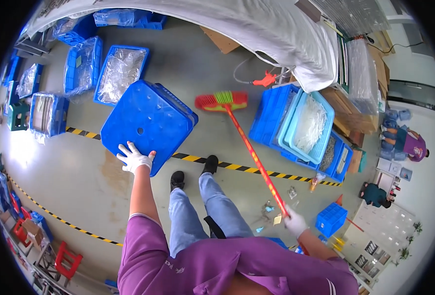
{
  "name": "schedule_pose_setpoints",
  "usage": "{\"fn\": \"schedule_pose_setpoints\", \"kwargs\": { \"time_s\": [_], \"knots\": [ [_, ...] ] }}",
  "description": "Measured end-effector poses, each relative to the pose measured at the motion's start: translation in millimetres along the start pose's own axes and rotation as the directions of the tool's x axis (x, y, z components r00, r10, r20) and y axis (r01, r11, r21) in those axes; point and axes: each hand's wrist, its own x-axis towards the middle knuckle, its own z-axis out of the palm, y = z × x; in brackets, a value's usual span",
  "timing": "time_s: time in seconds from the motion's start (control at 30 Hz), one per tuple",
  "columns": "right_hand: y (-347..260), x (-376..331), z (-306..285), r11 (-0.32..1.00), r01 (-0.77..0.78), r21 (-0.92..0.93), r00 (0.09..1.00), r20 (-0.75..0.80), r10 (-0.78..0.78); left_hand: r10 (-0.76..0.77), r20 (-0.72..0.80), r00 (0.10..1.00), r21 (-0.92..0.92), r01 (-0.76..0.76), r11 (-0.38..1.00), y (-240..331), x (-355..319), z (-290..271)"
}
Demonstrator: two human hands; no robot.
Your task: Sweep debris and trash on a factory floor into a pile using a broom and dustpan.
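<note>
Sweeping apparently midway: small scraps of litter (269, 209) lying on the grey floor (80, 182) just left of the right hand (294, 223), none gathered yet. Right hand closed around the long red broom handle (254, 160), red-and-green bristle head (222, 101) far ahead on the floor. Left hand (134, 158), white-gloved, fingers spread, gripping the edge of a blue plastic crate (148, 123) held tilted, bottom up.
</note>
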Motion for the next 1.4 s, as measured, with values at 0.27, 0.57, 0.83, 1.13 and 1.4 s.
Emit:
{"fn": "schedule_pose_setpoints", "kwargs": {
  "time_s": [0.27, 0.57, 0.83, 1.13, 1.4],
  "knots": [
    [-167, 222, 16, 0.855, 0.490, -0.169, 0.863, -0.044, -0.503, 0.014, -0.167, 0.986, -0.162, -0.041, 0.986, -72, -4, 67],
    [-104, 210, 25, 0.978, 0.189, -0.083, 0.981, 0.054, -0.185, -0.038, 0.638, 0.769, -0.765, 0.638, 0.084, -155, 54, 174],
    [99, -33, 70, 0.994, -0.111, 0.006, 0.993, 0.037, 0.110, 0.445, 0.455, 0.771, -0.845, 0.532, -0.057, -51, 84, 148],
    [27, 19, 68, 0.984, -0.030, 0.178, 0.989, -0.140, 0.055, 0.744, -0.096, 0.661, -0.991, -0.132, -0.011, 102, -25, 25],
    [-10, 42, 109, 0.788, -0.252, 0.562, 0.968, 0.135, 0.213, 0.806, 0.534, 0.256, 0.029, -0.958, 0.285, -132, -7, 158]
  ]
}}
